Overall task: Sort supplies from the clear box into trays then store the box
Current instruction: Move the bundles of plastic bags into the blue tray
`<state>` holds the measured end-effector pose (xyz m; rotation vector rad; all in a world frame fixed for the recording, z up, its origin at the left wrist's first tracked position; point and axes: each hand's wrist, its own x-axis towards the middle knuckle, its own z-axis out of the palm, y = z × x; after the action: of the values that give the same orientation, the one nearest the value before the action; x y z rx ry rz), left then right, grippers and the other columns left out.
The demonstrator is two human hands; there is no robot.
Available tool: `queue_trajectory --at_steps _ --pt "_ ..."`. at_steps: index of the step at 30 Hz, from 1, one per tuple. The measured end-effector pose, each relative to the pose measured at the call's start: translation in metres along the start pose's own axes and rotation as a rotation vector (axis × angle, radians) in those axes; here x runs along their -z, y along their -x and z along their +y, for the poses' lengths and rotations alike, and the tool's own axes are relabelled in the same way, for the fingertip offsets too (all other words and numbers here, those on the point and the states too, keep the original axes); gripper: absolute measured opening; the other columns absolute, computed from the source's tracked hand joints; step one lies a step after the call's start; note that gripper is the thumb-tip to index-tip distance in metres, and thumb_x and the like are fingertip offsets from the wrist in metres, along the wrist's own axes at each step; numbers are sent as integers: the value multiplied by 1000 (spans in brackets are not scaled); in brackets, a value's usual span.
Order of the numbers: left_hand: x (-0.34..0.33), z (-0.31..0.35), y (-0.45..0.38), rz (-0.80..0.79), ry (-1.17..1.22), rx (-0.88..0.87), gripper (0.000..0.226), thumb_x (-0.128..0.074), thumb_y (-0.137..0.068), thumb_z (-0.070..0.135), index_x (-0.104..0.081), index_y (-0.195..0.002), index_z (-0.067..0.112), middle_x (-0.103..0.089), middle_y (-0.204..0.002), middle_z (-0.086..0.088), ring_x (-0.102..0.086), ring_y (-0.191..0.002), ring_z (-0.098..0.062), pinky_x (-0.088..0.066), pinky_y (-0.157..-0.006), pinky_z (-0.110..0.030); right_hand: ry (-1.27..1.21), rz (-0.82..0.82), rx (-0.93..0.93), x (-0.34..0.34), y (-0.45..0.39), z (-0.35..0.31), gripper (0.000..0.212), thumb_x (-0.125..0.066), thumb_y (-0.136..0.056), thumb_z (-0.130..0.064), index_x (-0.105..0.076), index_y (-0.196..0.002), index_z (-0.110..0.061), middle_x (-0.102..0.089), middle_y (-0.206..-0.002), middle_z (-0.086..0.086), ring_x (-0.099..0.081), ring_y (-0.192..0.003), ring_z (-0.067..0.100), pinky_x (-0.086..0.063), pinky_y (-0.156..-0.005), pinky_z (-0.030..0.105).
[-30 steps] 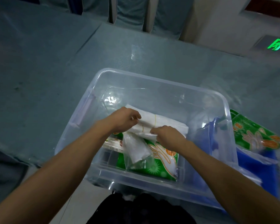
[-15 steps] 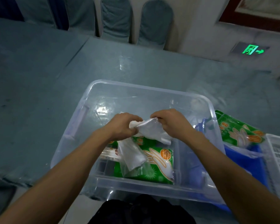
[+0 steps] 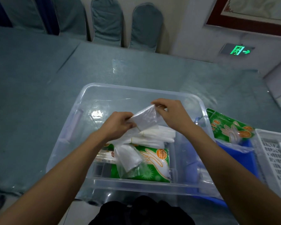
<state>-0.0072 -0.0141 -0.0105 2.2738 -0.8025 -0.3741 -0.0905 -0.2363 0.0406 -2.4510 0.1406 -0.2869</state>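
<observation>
The clear box stands on the table in front of me. Above its middle, my left hand and my right hand each pinch an edge of a thin translucent plastic bag and hold it stretched between them. Under it in the box lies a white bundle tied with a rubber band, a small bag of white sheets and a green glove packet. To the right stands a blue tray with another green glove packet and a white slotted tray.
The table has a blue-grey cloth under clear plastic sheeting. Covered chairs line its far side against the wall. A green exit sign glows on the wall at the right.
Both hands lifted off the white bundle, raising a thin plastic bag and pulling it apart; my right hand moved up and right. The view also tilted upward.
</observation>
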Motion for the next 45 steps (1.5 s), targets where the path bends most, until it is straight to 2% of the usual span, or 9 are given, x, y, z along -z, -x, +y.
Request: queue_trajectory --at_steps 4,7,12,17,20,24,31,38,45 --pt "10 -13 -4 58 -29 82 14 -70 -82 30 -64 -74 19 -64 -68 3 -61 -72 -21 -50 -68 -40 -8 49 -154 -21 10 12 24 -61 -93 -10 -71 -114 -13 -74 -104 4 -69 -91 15 -54 -92 30" --pt "16 -20 -4 95 -40 111 10 -68 -79 33 -66 -76 24 -66 -70 5 -63 -73 -20 -54 -70 -44 75 -203 -209 -46 24 12 24 -62 -93 -16 -71 -115 -15 -74 -108 4 -67 -90 16 -54 -92 36" --pt "19 -22 -4 110 -56 144 7 -66 -78 34 -67 -81 27 -67 -73 7 -63 -74 -20 -55 -70 -43 303 -698 92 -86 51 -5 42 -64 -91 -42 -62 -128 -23 -64 -128 0 -57 -116 20 -45 -96 34" --pt "19 -19 -2 109 -57 164 19 -66 -81 31 -57 -65 37 -62 -68 8 -61 -72 -22 -54 -68 -40 413 -860 155 -114 66 -17 66 -55 -86 -66 -52 -136 -23 -56 -134 2 -52 -119 24 -49 -96 43" --pt "18 -18 -3 96 -58 166 22 -65 -84 29 -56 -65 34 -63 -68 4 -61 -71 -25 -52 -66 -39 470 -839 136 -129 63 -34 66 -52 -88 -66 -54 -127 -13 -59 -121 13 -56 -108 30 -49 -89 42" --pt "18 -18 -3 83 -74 150 11 -67 -83 28 -60 -74 31 -64 -72 2 -61 -75 -28 -51 -65 -37 563 -765 108 -149 67 -47 77 -57 -85 -67 -43 -136 -10 -52 -128 17 -53 -112 33 -47 -91 43" --pt "18 -17 -1 86 -100 148 23 -67 -87 24 -54 -70 32 -56 -67 9 -56 -73 -25 -37 -60 -31 589 -759 13 -147 69 -31 60 -68 -83 -31 -42 -132 -9 -48 -127 15 -49 -111 34 -47 -76 42" --pt "20 -14 -2 98 -86 150 15 -66 -88 27 -60 -75 30 -63 -72 2 -58 -71 -25 -38 -57 -31 571 -701 -5 -122 57 -23 35 -53 -88 -8 -49 -123 -7 -59 -112 17 -61 -99 37 -37 -68 34" --pt "22 -13 -3 111 -90 139 8 -65 -86 26 -69 -79 27 -67 -73 2 -60 -73 -24 -49 -63 -35 572 -594 -5 -97 45 -19 42 -52 -84 -1 -55 -124 -14 -63 -109 16 -63 -94 37 -48 -71 38"
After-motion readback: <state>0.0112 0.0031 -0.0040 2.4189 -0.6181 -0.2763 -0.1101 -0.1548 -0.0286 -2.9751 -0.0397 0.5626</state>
